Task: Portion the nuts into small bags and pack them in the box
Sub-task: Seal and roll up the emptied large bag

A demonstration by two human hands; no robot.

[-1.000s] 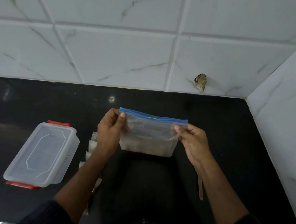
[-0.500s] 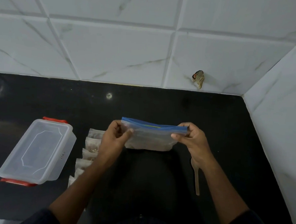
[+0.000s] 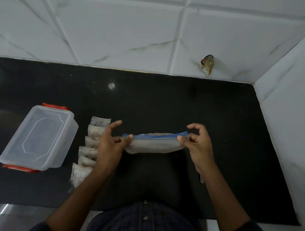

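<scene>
Change: zip bag point(image 3: 155, 145) lowered from upright onto the surface point(image 3: 184, 108) — now lying flat.
Left hand point(image 3: 110, 145): pinching the left end.
Right hand point(image 3: 198, 145): pinching the right end.
Small bags point(image 3: 90, 147): row beside lidded box point(image 3: 39, 137).

One lidded box point(image 3: 39, 137), one blue-zip bag point(image 3: 155, 144), six small bags point(image 3: 88, 152), two hands point(image 3: 110, 145).

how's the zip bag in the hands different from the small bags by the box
The zip bag is far larger than any of the small bags. It has a blue zip strip; the small bags show none. Left hand and right hand pinch it at its ends, while the small bags lie untouched in a row on the counter. Both are clear plastic with brownish contents.
</scene>
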